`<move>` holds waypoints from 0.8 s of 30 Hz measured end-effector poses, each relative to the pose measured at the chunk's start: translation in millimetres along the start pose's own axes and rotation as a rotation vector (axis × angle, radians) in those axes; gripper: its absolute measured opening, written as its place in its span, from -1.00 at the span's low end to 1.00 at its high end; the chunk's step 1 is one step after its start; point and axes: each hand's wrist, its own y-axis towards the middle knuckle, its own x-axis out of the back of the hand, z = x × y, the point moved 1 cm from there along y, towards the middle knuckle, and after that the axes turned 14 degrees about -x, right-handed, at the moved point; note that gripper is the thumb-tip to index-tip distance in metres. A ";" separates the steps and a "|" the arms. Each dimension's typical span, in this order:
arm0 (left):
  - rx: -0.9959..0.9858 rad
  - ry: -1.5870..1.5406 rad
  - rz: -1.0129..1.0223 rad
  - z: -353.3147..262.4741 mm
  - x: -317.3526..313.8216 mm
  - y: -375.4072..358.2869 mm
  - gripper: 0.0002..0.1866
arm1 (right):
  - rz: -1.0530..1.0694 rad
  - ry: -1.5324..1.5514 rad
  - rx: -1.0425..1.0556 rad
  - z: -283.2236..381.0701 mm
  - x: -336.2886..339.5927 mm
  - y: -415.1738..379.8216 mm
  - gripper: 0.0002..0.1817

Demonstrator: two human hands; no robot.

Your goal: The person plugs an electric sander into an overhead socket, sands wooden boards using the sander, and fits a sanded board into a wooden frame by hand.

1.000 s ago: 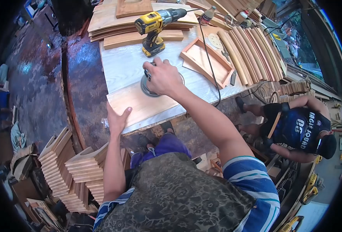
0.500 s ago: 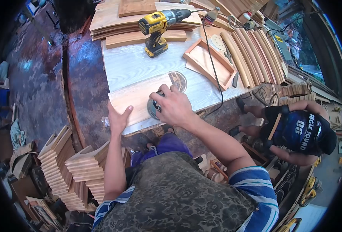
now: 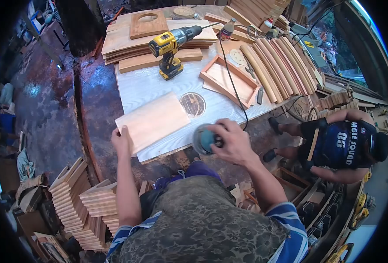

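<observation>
A pale wooden board (image 3: 154, 120) lies at a slant on the light-topped table (image 3: 137, 90). My left hand (image 3: 122, 141) grips the board's near left corner, the thumb on top. To the right of the board, my right hand (image 3: 232, 142) holds a round sander (image 3: 206, 139), lifted clear of the board near the table's front edge and slightly blurred. Just beyond the board's right end is a round disc-shaped patch (image 3: 192, 105) on the tabletop. A yellow and black drill (image 3: 171, 52) stands upright behind the board.
An open wooden box frame (image 3: 231, 81) sits at the right, a black cable crossing it. Behind are stacked boards (image 3: 115, 39) and a bottle (image 3: 227, 30); curved slats (image 3: 281, 65) lie farther right. Cut pieces (image 3: 78, 206) are piled lower left. A co-worker (image 3: 338, 144) is at the right.
My right hand has lifted the sander off the board and moved it right, toward the table's front edge. My left hand has shifted its hold at the board's corner. The camera view has shifted slightly.
</observation>
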 end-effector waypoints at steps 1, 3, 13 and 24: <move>-0.004 0.003 0.002 5.1 -0.1 13.7 -0.51 | -0.041 0.057 -0.051 -10.2 12.5 -11.5 -0.38; -0.105 0.158 -0.062 17.7 -7.4 41.7 -0.48 | -0.105 0.096 -0.105 -32.5 31.1 -32.0 -0.35; -0.067 0.453 0.030 -14.4 -6.5 30.3 0.05 | -0.330 0.299 -0.385 -167.8 78.0 -70.5 -0.34; 0.006 0.794 -0.044 -46.4 -22.5 -34.3 -0.13 | -0.310 0.484 -0.325 -289.8 116.4 -33.4 -0.34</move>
